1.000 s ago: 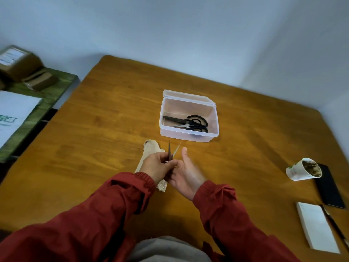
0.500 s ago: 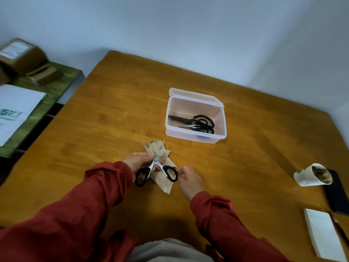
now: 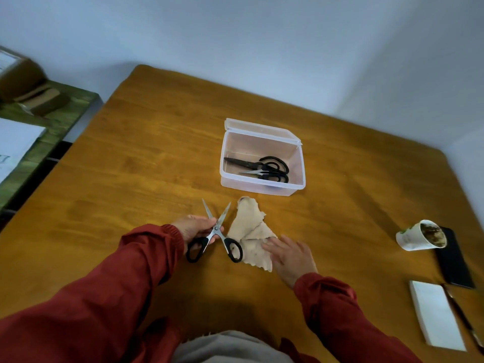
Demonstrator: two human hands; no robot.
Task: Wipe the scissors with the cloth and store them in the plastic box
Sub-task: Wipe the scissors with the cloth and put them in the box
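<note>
Single head-worn wide-angle view, looking forward and down onto table [image 3: 136, 163], close over hands.

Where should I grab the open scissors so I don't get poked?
By the black handle loops, coming from the near side. The scissors are spread open with both pointed blades aimed away toward the plastic box, so the loops are the safe end.

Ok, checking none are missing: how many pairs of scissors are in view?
3. One open pair in the left hand, beside the cloth; two pairs lie in the plastic box. More could hide under the cloth.
</note>
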